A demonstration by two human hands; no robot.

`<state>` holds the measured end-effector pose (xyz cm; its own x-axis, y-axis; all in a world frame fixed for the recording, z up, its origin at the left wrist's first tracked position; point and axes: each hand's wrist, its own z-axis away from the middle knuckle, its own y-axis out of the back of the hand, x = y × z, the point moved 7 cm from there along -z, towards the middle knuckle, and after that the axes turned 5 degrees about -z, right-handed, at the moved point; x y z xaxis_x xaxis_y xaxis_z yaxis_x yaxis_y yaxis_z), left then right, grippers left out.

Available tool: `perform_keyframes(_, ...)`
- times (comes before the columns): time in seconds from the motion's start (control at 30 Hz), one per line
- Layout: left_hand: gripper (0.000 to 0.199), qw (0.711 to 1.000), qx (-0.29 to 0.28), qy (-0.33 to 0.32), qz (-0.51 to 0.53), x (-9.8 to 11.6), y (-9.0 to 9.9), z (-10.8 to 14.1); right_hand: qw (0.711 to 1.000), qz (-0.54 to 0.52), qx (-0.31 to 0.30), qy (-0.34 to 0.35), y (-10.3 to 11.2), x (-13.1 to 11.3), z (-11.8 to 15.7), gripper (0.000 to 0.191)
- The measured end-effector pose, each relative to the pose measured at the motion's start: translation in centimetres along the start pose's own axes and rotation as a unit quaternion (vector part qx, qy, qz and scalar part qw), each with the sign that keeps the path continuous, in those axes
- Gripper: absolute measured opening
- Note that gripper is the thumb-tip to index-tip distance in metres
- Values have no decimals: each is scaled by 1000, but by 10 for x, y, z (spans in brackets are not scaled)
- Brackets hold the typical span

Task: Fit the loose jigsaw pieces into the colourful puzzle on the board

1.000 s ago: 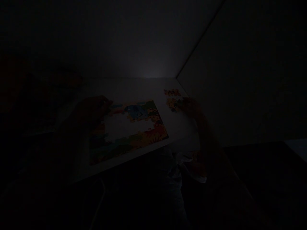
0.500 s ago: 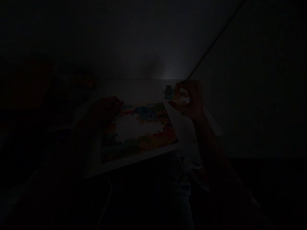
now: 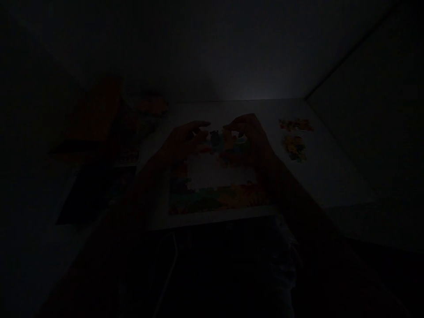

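Peering through the very dark head camera, I could just make out two bare hands over a jigsaw puzzle [image 3: 215, 196] on a white table [image 3: 331, 176]. The puzzle lay on a pale board [image 3: 212, 222], with colored pieces around a big white patch [image 3: 220, 172] in its middle. A small dark puzzle piece [image 3: 215, 138] showed between the hands, above the white patch. It looked blue or green, but the light was too low for me to be sure.

My left hand [image 3: 183, 143] was on the left of that piece. Its fingers [image 3: 198, 126] looked spread a little and pointed toward the piece. My right hand [image 3: 250, 139] was on the other side, curled over the top part of the puzzle. Its fingers [image 3: 233, 126] bent down toward the piece. I could not tell if either hand was pinching the piece, since it was all so dark.

To the right, two clumps of joined pieces [image 3: 294, 137] lay on the table, one just above the other. To the left sat an orange box [image 3: 94, 115] and a dark flat thing [image 3: 92, 194]. A thin white cord [image 3: 170, 274] hung below the table edge.
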<state>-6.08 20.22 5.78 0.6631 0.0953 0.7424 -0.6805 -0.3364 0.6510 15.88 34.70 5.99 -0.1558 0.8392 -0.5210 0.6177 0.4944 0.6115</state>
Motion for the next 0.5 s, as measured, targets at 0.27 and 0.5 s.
perform_keyframes(0.27, 44, 998, 0, 27, 60, -3, 0, -2, 999, 5, 42, 34, -1, 1, -3, 74)
perform_keyframes(0.5, 52, 993, 3, 61, 99, 1, -2, 0, 997, 21, 48, -61, 0, 22, -5, 50)
